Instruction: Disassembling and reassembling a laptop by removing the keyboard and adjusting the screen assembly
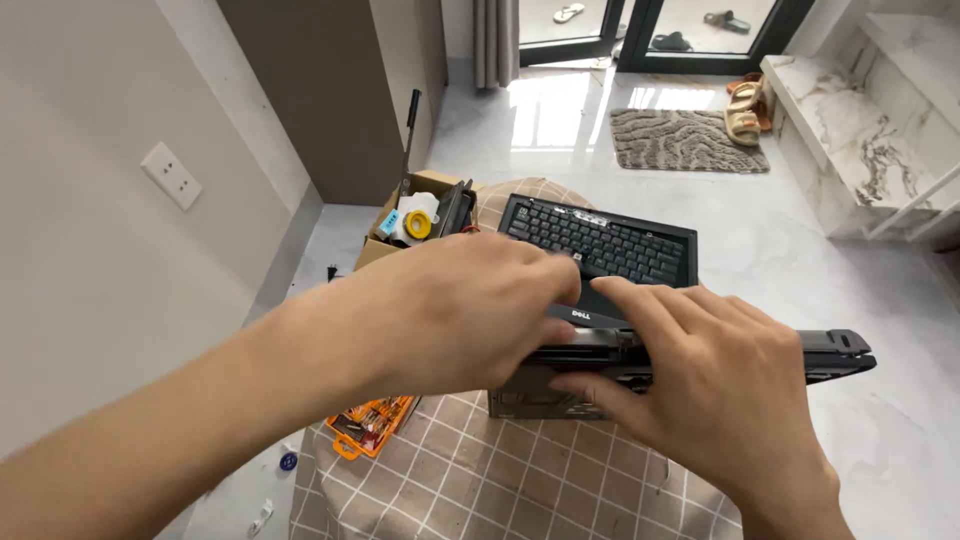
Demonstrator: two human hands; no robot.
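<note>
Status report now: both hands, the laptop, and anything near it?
Left hand and right hand both gripping the black laptop at its hinge edge. Laptop open on checked cloth. Orange bit case and cardboard box alongside.

Laptop [600, 245]: black, keys black. Table cover [480, 480]: beige with a white grid check. Screwdriver-bit case [370, 425] at the cover's left edge: orange. Cardboard box [385, 245] at the far left corner: brown, held a yellow-and-white tape roll [417, 222]. Floor mat [680, 140]: grey, wavy pattern.
</note>
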